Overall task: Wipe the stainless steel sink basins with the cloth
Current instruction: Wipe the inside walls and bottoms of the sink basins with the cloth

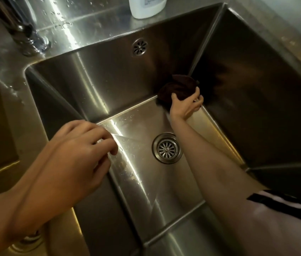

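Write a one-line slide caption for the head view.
Right hand presses a dark cloth into the sink basin's far right corner; left hand hovers loosely curled, empty.

We are seeing a white bottle [146, 6] standing on the wet bench [83, 24], a faucet [26, 34] well apart.

Right hand [184, 106] gripping, left hand [75, 154] loosely curled.

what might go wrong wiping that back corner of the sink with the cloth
The right hand grips a bunched dark cloth in the basin's far right corner, so the wad may skip the seam itself. Droplets near the drain may be left as streaks. The left hand hovers idle.
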Motion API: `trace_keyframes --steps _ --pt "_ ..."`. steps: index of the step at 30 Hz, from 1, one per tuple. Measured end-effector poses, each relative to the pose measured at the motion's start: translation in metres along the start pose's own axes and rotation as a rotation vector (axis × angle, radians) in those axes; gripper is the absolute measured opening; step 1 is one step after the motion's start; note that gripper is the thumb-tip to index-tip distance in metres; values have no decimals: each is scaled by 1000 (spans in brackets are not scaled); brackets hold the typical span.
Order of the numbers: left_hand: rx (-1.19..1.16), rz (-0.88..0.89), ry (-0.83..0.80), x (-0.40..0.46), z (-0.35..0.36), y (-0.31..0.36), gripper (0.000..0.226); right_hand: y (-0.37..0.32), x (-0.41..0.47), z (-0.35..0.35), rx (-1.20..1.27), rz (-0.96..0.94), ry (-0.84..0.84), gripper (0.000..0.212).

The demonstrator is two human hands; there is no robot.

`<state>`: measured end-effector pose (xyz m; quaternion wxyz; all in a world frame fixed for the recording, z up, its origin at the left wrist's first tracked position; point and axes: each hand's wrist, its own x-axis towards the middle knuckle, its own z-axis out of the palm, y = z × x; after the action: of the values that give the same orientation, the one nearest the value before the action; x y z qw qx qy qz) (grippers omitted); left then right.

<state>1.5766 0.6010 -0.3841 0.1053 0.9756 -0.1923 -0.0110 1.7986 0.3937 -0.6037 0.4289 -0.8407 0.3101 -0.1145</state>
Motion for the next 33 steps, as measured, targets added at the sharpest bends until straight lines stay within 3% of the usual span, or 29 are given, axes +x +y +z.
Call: trace_keyframes --steps 5,10,13,17,23,26,28,33 --pt "23 -4 0 1 2 -1 33 -11 16 8 -115 39 -124 87" --pt "15 3 13 1 2 -2 32 -24 44 5 -199 10 -229 53" --pt "8 4 1 0 2 -3 32 -24 48 -2 -48 74 -144 42" --pt "-15 -9 -12 -1 3 -4 31 -47 36 -21 227 158 93 37" --pt "37 -33 -58 -2 -5 2 20 -113 22 -82 553 44 273 37" --pt "56 -36 -83 -4 -7 4 30 -144 24 -103 627 0 358 38" --pt "51 -31 -99 -4 -8 5 29 -153 24 -103 686 15 361 39" --pt "85 -21 -80 -2 -5 4 35 -124 23 -77 694 259 228 40"
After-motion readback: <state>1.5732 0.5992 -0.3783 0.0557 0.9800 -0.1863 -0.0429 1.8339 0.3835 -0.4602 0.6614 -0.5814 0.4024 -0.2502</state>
